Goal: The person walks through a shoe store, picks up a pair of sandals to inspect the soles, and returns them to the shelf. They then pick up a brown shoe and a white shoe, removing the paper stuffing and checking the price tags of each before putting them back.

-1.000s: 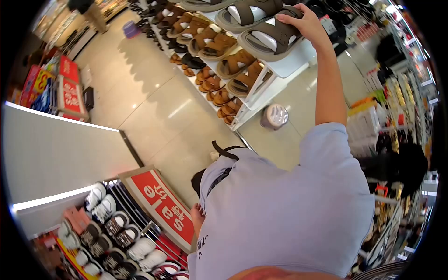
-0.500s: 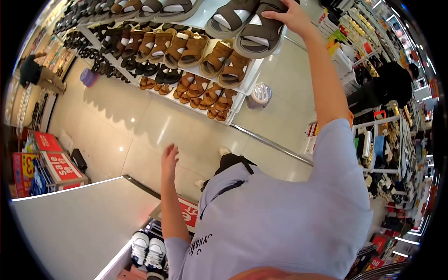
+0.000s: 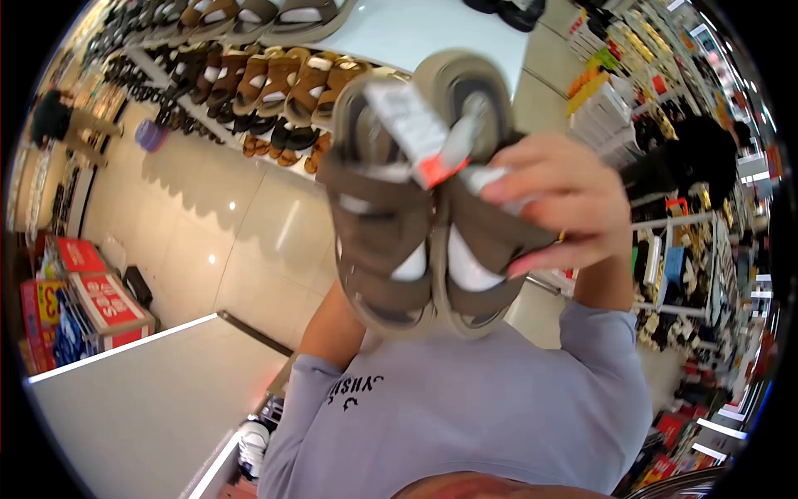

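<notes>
A pair of grey-brown strap sandals (image 3: pixel 378 241) is held up close in front of me, soles away and insoles towards me. My right hand (image 3: pixel 578 200) grips the side of the right-hand sandal (image 3: pixel 478 241), fingers on its upper strap. A white and red price tag (image 3: pixel 407 125) hangs over both sandals, blurred by motion. White paper stuffing shows under the straps. Behind the left-hand sandal, my left forearm (image 3: pixel 332 324) rises; the left hand itself is hidden, so its grip does not show.
Ahead stands a white display shelf (image 3: pixel 407 29) with rows of brown and black sandals (image 3: pixel 299 87). A grey-white panel (image 3: pixel 150 407) is at lower left, near red sale signs (image 3: pixel 108 299). People stand at far left (image 3: pixel 71 125) and right (image 3: pixel 690 162), among racks of goods.
The pair of sandals has left the shelf top and come close to me in my right hand. My left arm has moved up and inward behind them.
</notes>
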The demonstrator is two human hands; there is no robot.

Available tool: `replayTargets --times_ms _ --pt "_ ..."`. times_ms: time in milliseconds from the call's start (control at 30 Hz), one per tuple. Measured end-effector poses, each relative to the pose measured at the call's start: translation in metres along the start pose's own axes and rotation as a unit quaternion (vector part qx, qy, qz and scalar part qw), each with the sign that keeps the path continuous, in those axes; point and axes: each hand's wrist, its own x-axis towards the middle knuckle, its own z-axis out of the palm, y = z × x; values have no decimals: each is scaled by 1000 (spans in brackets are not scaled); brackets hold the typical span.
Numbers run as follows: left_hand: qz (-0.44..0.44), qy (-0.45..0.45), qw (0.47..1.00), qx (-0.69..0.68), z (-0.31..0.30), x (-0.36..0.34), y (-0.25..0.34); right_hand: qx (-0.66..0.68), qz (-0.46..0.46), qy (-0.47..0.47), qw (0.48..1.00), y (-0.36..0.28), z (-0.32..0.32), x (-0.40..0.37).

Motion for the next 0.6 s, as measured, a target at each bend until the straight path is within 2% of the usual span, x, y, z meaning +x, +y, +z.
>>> replayTargets --times_ms 100,133,200,233,300,433,500,600 --pt "64 13 995 76 5 -14 4 13 73 -91 993 19 29 6" --pt "92 19 991 99 6 -20 9 35 58 -110 992 25 31 9" --pt "146 33 977 153 13 -36 23 -69 87 -140 984 41 40 21" --pt "171 40 969 171 15 -45 26 -49 67 -154 985 51 50 23" --pt "223 49 952 202 18 -60 30 11 92 -84 992 71 73 27" --pt "293 65 922 244 35 -92 43 82 80 -125 985 82 113 71" --pt "311 68 912 258 45 -107 54 92 50 -140 985 81 132 100" --pt "331 69 901 273 59 -127 78 18 66 -96 993 72 163 138"
